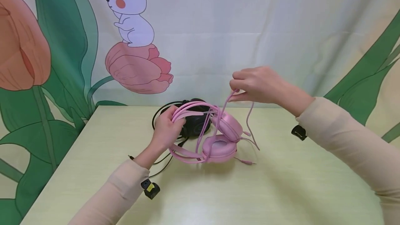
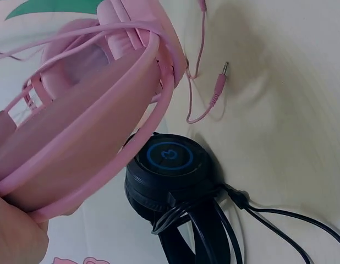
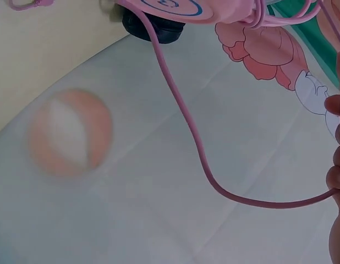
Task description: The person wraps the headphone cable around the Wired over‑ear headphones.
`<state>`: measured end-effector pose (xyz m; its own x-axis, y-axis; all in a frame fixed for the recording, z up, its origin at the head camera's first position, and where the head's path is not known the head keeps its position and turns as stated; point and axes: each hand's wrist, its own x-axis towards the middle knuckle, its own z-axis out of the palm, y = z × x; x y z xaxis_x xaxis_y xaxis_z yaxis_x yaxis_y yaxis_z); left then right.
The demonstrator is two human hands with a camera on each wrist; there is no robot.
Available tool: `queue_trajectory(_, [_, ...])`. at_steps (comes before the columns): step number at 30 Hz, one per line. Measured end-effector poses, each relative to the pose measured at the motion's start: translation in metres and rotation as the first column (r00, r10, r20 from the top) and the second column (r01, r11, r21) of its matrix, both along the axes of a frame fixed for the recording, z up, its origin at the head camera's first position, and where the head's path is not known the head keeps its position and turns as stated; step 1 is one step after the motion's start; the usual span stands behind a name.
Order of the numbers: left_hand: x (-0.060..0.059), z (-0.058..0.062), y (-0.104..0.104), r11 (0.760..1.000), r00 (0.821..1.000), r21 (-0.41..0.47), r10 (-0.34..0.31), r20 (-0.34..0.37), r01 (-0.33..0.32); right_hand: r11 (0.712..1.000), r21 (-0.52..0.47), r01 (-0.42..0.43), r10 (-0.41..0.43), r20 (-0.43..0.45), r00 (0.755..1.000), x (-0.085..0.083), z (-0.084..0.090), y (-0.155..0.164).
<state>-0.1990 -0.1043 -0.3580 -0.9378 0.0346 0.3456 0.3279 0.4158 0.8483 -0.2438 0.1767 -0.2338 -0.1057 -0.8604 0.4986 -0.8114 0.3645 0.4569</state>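
Note:
A pink headset (image 1: 215, 138) stands on the pale table (image 1: 281, 190), its ear cups stacked at the right. My left hand (image 1: 167, 127) grips its pink headband (image 2: 93, 143) on the left side. Raised above the table, my right hand (image 1: 254, 84) pinches the pink cable (image 1: 225, 105), which loops down to the headset and shows as a long curve (image 3: 197, 143) in the right wrist view. The cable's pink plug (image 2: 220, 82) lies on the table. Behind the pink headset lies a black headset (image 2: 170, 176) with a blue ring on its ear cup.
The black headset's cable (image 1: 160, 164) trails over the table toward my left forearm. A printed cloth backdrop with a rabbit (image 1: 131, 9) and tulips hangs right behind the table's far edge. Bare tabletop stretches in front and to the right.

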Motion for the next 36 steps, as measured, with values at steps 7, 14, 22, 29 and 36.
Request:
queue_trajectory(7, [0.003,0.0,0.002,0.99,0.99,0.028,-0.135,-0.033,0.136,0.999,0.013,0.048,-0.049,0.107,0.993,-0.008,-0.003,0.006])
queue_trajectory(14, [0.007,0.003,0.001,0.94,0.947,0.14,-0.319,0.033,0.312,0.993,0.031,0.111,-0.115,0.193,0.974,-0.011,-0.008,0.015])
queue_trajectory(22, [0.009,-0.001,-0.001,0.778,0.834,0.397,-0.549,0.053,0.487,0.982,0.094,0.164,-0.189,0.472,0.861,-0.009,-0.014,0.013])
queue_trajectory(29, [0.012,-0.001,0.001,0.551,0.721,0.64,-0.693,-0.006,0.535,0.986,-0.03,0.167,-0.091,0.735,0.672,-0.014,-0.029,0.014])
queue_trajectory(36, [0.011,0.0,0.003,0.436,0.664,0.698,-0.744,-0.076,0.568,0.955,-0.228,0.193,0.08,0.818,0.57,-0.025,-0.064,0.017])
